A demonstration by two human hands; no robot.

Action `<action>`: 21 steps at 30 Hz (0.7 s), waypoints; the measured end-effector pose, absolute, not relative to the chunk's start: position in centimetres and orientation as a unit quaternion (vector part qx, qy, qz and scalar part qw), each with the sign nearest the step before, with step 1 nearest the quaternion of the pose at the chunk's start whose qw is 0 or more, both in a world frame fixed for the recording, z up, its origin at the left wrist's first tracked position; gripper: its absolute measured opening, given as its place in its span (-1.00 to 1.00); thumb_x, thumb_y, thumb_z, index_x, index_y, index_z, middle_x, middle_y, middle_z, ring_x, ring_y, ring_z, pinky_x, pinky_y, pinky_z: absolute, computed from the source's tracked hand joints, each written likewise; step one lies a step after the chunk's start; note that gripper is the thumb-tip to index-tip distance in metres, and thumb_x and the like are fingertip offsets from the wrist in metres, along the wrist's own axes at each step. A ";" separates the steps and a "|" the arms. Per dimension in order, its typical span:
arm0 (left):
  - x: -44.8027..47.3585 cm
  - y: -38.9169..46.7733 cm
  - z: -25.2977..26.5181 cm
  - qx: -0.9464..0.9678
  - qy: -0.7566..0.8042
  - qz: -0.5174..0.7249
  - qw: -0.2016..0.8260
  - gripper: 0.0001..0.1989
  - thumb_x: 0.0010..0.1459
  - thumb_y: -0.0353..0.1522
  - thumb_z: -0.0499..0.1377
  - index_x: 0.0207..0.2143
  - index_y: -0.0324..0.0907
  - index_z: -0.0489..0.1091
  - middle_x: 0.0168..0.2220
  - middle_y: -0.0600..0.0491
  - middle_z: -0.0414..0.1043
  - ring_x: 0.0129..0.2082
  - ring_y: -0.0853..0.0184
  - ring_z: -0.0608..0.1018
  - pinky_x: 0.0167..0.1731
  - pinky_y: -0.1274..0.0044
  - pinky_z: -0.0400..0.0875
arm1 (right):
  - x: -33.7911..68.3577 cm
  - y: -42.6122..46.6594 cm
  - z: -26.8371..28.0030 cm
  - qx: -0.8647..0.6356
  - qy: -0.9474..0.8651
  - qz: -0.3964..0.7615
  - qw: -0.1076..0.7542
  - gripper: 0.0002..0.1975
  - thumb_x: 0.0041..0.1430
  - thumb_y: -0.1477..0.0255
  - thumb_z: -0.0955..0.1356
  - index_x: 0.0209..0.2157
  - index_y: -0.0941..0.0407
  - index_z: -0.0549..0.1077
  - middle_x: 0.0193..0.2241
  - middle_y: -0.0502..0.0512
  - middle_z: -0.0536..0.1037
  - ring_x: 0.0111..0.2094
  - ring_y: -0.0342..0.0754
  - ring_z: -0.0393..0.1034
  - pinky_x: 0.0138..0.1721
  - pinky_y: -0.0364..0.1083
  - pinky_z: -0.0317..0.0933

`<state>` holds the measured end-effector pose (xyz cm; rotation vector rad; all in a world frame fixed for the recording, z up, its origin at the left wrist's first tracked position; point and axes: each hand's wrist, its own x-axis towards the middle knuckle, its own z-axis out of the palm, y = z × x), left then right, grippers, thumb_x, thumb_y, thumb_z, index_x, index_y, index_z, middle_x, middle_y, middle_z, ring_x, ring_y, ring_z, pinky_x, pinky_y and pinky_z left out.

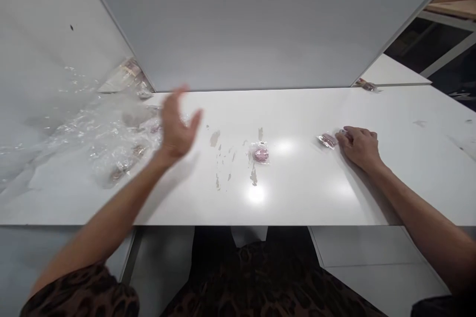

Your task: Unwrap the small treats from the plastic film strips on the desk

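Observation:
My left hand [177, 126] is raised over the left part of the table, thumb apart from the fingers, slightly blurred and holding nothing visible. Beside it lies a heap of clear plastic bags [111, 124] with small pinkish and brown items inside. My right hand [360, 146] rests on the table with curled fingers. A bit of something pale and shiny shows at its fingertips, mostly hidden. Just left of those fingertips lies a small clear packet with a pinkish item [327, 140]. Another clear packet with a pink item [261, 154] lies near the table's middle, apart from both hands.
The white table [297, 198] has grey worn patches near its middle. A tall grey panel [241, 25] stands along the back. Another packet [367, 85] lies by the panel's right corner. Dark shelving [427, 44] stands at the far right.

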<state>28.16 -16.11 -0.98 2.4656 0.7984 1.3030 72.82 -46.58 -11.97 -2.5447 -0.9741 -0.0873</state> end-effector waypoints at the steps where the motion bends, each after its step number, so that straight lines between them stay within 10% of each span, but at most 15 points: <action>1: 30.3 -19.4 -2.0 0.872 0.235 0.397 0.163 -0.39 0.29 -0.11 0.17 0.27 -0.27 0.27 0.30 -0.25 0.37 0.33 0.06 0.36 0.39 0.15 0.13 | 72.5 -46.7 -11.7 -0.912 -0.342 -0.031 0.226 -0.62 0.25 0.28 0.25 0.01 0.13 0.47 0.03 0.49 0.51 0.11 0.28 0.28 0.18 0.18 0.09; 7: 38.2 -29.1 -7.1 0.944 0.166 0.070 0.276 -0.47 0.32 -0.12 0.15 0.29 -0.03 0.32 0.45 -0.19 0.11 0.44 -0.14 0.18 0.36 -0.02 0.05 | 69.2 -46.1 -10.4 -0.864 -0.406 -0.064 0.291 -0.54 0.30 0.27 0.19 0.11 0.15 0.42 0.07 0.41 0.49 0.07 0.20 0.36 0.15 0.11 0.22; 14: 40.5 -29.7 -8.8 0.880 0.207 0.190 0.382 -0.76 0.31 -0.41 0.09 -0.04 -0.11 0.48 0.08 -0.18 0.50 0.14 0.05 0.49 0.26 0.20 0.25 | 66.7 -43.7 -10.7 -0.805 -0.565 -0.049 0.172 -0.56 0.37 0.23 0.13 0.07 0.18 0.38 -0.04 0.44 0.49 0.00 0.30 0.36 0.06 0.26 0.26; 21: 45.7 -33.0 -7.1 0.528 0.337 0.313 0.714 -0.88 0.35 -0.33 0.18 -0.10 -0.14 0.33 -0.28 0.05 0.47 -0.36 0.40 0.54 -0.17 0.47 0.50 | 62.1 -42.2 -9.5 -0.683 -0.363 0.179 0.608 -0.59 0.17 -0.02 0.31 -0.22 0.01 0.22 -0.38 0.08 0.46 -0.34 0.07 0.43 -0.25 0.11 0.41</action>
